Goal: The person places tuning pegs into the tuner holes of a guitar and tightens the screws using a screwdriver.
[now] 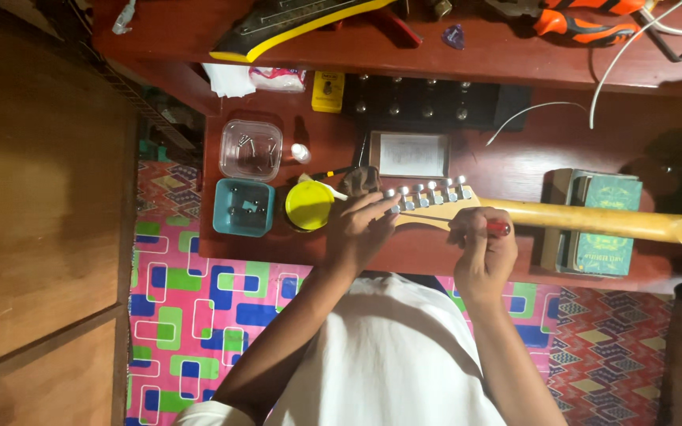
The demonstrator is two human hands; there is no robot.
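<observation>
head | hands on guitar headstock | yellow lid beside (teal tub near)

Single head view, steeply downward, fairly near, over workbench and own arms.

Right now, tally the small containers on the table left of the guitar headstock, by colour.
Clear plastic box: 1
Teal box: 1
Yellow-lidded tub: 1
Total: 3

The left hand rests at the headstock, closest to the tub; the right hand grips a red-handled tool.
</observation>
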